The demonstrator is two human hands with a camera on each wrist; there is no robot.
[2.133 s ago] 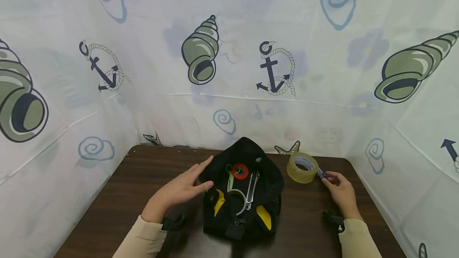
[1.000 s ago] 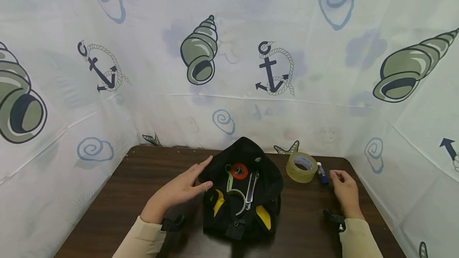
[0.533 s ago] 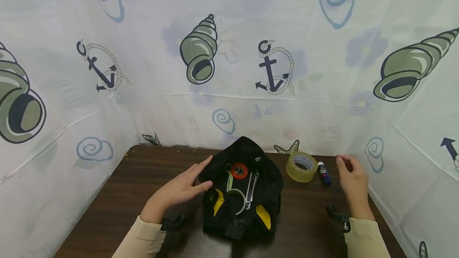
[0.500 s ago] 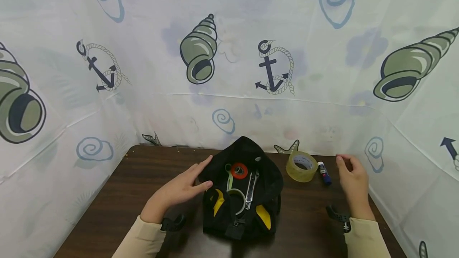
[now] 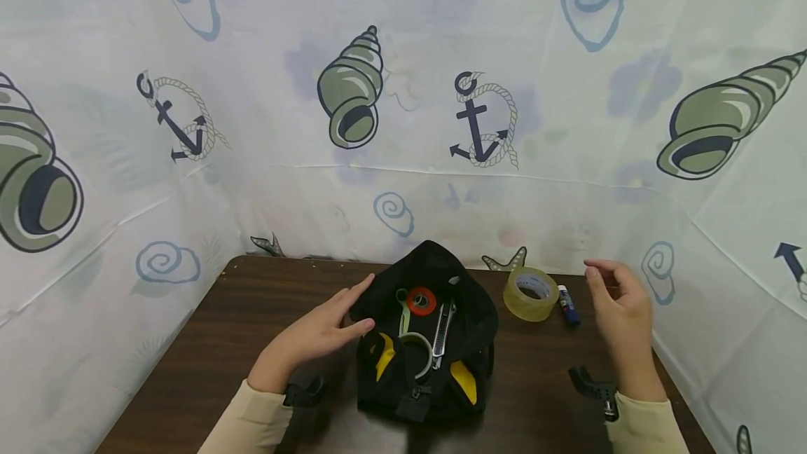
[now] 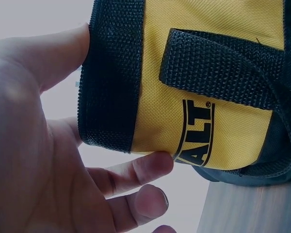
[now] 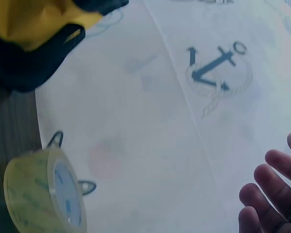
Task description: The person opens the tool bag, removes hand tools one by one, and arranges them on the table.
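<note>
1. The left grip (image 5: 315, 333) lies spread against the bag's left side, thumb and fingers touching it without a clench. The right grip (image 5: 621, 310) is loosely bent, holding nothing, well to the bag's right.
2. The step in hand looks like steadying the bag (image 5: 435, 268), which stands mouth-open on the desk (image 5: 284, 286); light pressure should suffice, since soft walls could fold inward.
3. Inside the bag, an orange ring (image 5: 421, 301), a green-handled tool (image 5: 404, 314), a silver cutter (image 5: 443, 335) and a pale ring (image 5: 429, 356) crowd the opening; knuckles could catch there.
4. Right of the bag lies clear tape (image 5: 528, 312); just beyond it, the glue stick (image 5: 568, 305). The tape would hamper a reach between them.
5. Behind the bag hangs a printed sheet (image 5: 284, 216).
</note>
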